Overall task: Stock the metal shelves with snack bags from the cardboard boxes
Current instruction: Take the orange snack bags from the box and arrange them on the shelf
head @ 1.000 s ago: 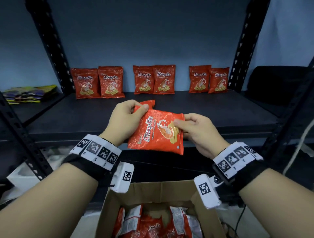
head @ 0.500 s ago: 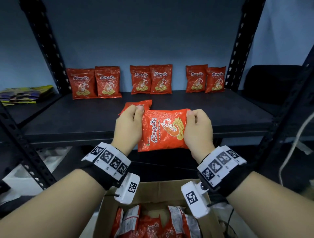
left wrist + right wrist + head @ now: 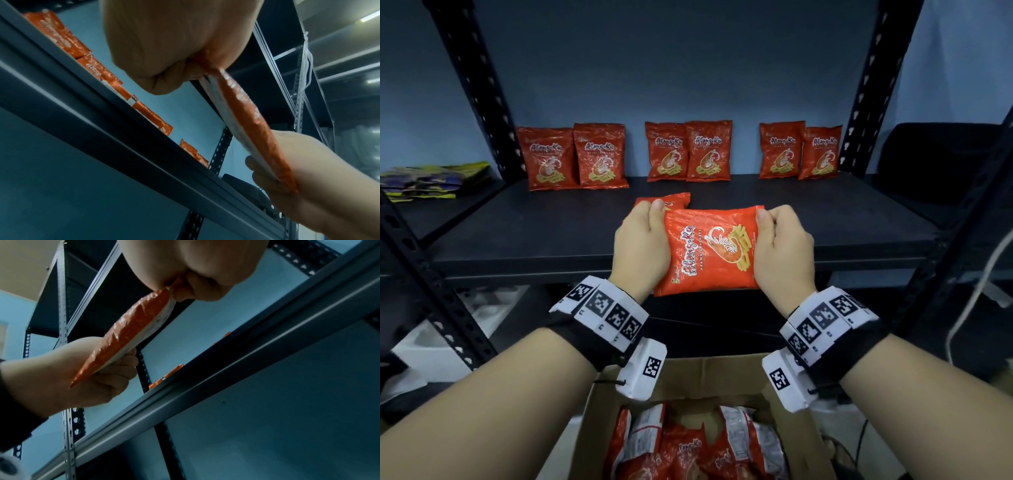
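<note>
Flat packets [image 3: 431,180]: a yellow and purple stack lying on the neighbouring shelf at far left.

Left post [image 3: 479,89]: black, perforated, upright at the shelf's back left corner.

Shelf [image 3: 524,236]: dark metal deck with a front lip; the lip shows from below in both wrist views.

Back row [image 3: 678,152]: six red bags standing upright against the blue wall, in three pairs. Left pair [image 3: 571,157], middle pair [image 3: 688,150] and right pair [image 3: 799,150] each stand with their two bags touching; the pairs are set apart from one another.

Left hand [image 3: 642,246]: fingers and thumb curled round the left edge of the held bag, thumb on its printed face. The same hand also pinches a second bag [image 3: 671,200], which sticks out behind the first near the fingertips.

Held bag [image 3: 714,250]: red prawn-cracker bag, turned sideways so its print runs up the face, carried between both hands above the shelf's front edge, clear of the deck. From the left wrist it appears edge-on [image 3: 246,113], slanting between the two hands.

Right hand [image 3: 782,255]: grasps the bag's right edge, thumb on top at the upper corner, fingers beneath.

Wrist bands [image 3: 825,322]: white, printed with black square markers, one on each forearm.

Box [image 3: 726,373]: open cardboard, below the arms, holding more red bags [image 3: 688,448] jumbled together.

Right post [image 3: 869,85]: black, perforated, at the back right corner.
</note>
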`<state>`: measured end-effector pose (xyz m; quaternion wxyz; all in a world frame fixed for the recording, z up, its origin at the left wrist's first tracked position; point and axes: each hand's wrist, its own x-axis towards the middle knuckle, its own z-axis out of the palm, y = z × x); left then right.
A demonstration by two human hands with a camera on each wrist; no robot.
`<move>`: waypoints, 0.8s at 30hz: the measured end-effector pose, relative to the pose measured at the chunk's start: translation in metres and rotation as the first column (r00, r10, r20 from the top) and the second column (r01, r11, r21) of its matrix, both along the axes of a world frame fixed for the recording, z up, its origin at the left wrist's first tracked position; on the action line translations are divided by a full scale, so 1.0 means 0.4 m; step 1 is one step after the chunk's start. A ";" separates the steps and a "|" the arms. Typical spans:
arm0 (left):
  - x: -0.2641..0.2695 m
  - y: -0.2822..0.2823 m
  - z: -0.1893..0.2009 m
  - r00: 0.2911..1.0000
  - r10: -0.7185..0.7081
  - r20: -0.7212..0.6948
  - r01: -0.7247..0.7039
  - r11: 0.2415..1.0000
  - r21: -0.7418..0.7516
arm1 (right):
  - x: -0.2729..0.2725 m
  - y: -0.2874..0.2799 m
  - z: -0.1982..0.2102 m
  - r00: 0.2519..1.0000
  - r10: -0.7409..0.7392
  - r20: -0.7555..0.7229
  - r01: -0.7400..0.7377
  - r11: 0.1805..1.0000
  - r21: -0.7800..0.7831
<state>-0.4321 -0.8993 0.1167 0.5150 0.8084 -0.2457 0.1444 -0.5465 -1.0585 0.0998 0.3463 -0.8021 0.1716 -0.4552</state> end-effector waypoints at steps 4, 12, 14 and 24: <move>0.005 0.007 0.009 0.995 -0.002 0.102 0.010 0.997 -0.079 | 0.005 0.010 0.014 1.000 0.004 -0.011 -0.002 0.993 0.118; 0.017 0.031 0.024 0.958 -0.233 0.165 0.235 0.972 0.010 | -0.011 -0.032 -0.007 0.996 0.075 -0.055 -0.068 0.991 0.118; 0.011 0.035 0.034 0.919 -0.367 0.144 0.351 0.928 0.124 | -0.021 -0.029 0.011 0.990 0.135 -0.050 -0.133 0.990 0.054; 0.002 0.033 0.057 0.870 -0.489 0.067 0.468 0.859 0.206 | -0.038 0.010 0.014 0.536 0.658 -0.529 -0.618 0.732 0.286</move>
